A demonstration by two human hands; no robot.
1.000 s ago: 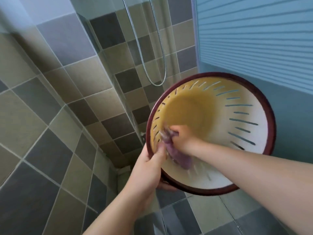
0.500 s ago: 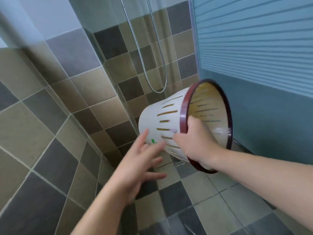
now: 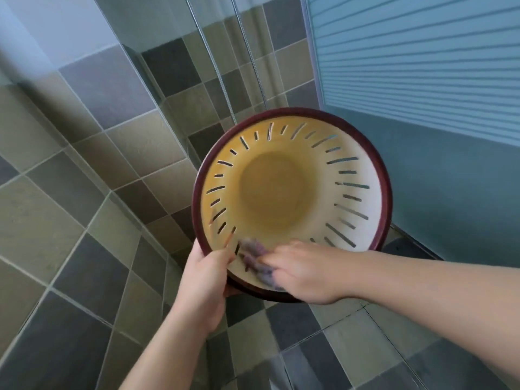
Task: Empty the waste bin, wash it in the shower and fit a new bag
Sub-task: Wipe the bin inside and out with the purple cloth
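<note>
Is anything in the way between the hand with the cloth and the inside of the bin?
Nothing visible. The right hand already presses the purple cloth against the bin's inner wall near the rim, while the left hand grips that rim.

Waste bin [image 3: 284, 192]: slotted cream wall, dark red rim, empty, held tilted, mouth toward camera, purple cloth [image 3: 254, 261] inside near rim.

2 bare forearms, no sleeves.

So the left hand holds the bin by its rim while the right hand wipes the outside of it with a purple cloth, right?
Not quite. The head view shows the right hand wiping the inside of the bin with the purple cloth, near the rim. The left hand does hold the rim.
</note>
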